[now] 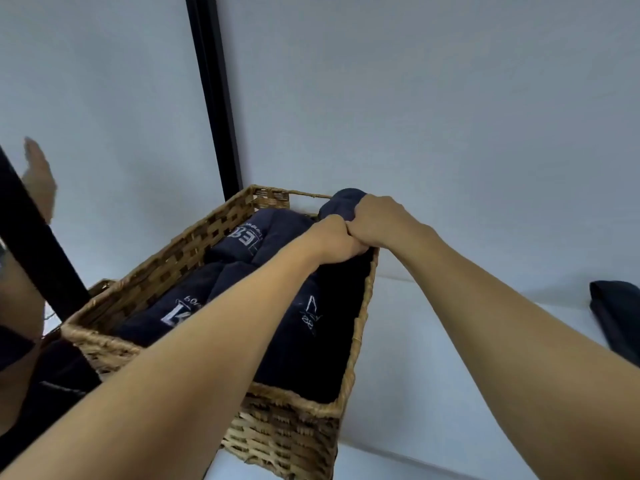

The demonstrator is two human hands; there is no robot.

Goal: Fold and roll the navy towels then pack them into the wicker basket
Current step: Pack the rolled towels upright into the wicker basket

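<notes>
A rectangular wicker basket stands on a white surface and holds several rolled navy towels with white print. At its far right corner a further rolled navy towel sticks up above the rim. My left hand and my right hand both grip this roll, knuckles touching, over the basket's right side. The roll's lower part is hidden behind my hands.
Another navy towel lies on the white surface at the right edge. A black vertical frame stands behind the basket against the pale wall. A mirror-like panel at the left shows a reflected hand.
</notes>
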